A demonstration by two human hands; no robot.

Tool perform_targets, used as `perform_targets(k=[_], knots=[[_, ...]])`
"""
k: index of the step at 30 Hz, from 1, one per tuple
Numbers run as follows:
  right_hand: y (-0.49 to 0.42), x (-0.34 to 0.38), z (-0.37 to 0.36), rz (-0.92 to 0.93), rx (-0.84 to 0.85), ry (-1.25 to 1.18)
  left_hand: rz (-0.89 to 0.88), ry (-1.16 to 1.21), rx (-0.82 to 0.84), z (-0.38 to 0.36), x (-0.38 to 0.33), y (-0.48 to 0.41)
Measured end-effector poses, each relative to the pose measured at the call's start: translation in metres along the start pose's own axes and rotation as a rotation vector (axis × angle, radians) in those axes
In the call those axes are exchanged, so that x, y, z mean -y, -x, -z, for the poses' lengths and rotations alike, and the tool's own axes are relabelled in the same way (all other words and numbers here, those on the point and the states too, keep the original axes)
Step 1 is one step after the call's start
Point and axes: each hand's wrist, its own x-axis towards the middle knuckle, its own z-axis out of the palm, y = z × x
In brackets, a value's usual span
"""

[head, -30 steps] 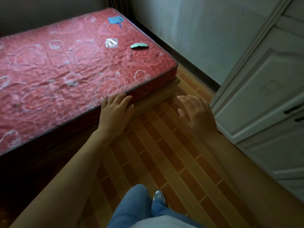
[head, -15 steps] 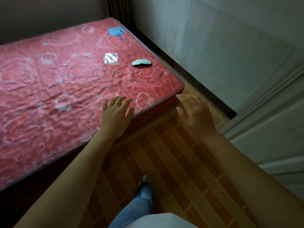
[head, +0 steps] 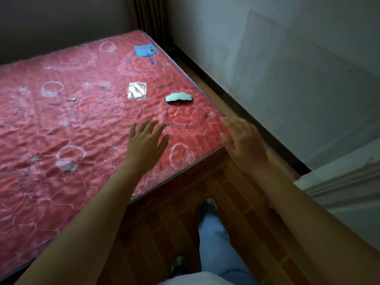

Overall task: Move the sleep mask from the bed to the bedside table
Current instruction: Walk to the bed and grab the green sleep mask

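Note:
A pale green sleep mask [head: 178, 97] with a dark edge lies on the red quilted bed [head: 61, 124], near its right side. My left hand [head: 146, 141] hovers over the mattress, short of the mask, fingers spread and holding nothing. My right hand [head: 243, 140] is held over the bed's near right corner, also spread and empty. No bedside table is in view.
A clear plastic packet [head: 137, 91] lies left of the mask, and a blue hand fan [head: 145, 51] farther back. A white wall [head: 287, 68] runs along a narrow floor gap to the right. A white cabinet edge [head: 339, 182] stands at right. My legs stand on the brick-pattern floor [head: 226, 202].
I have stepped closer to the bed. Both hands moved forward from the floor side of the bed's edge to above the mattress and its corner, nearer the mask.

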Motion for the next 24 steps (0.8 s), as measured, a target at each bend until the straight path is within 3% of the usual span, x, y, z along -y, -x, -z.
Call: perform_targets(k=[15, 24], knots=[[-0.202, -0.124, 0.013, 0.157, 0.094, -0.001, 0.127, -0.046, -0.025, -0.044, -0.037, -0.202], [-0.270, -0.177, 0.014, 0.239, 0.111, -0.040, 0.180, -0.097, -0.038, -0.055, -0.041, -0.249]])
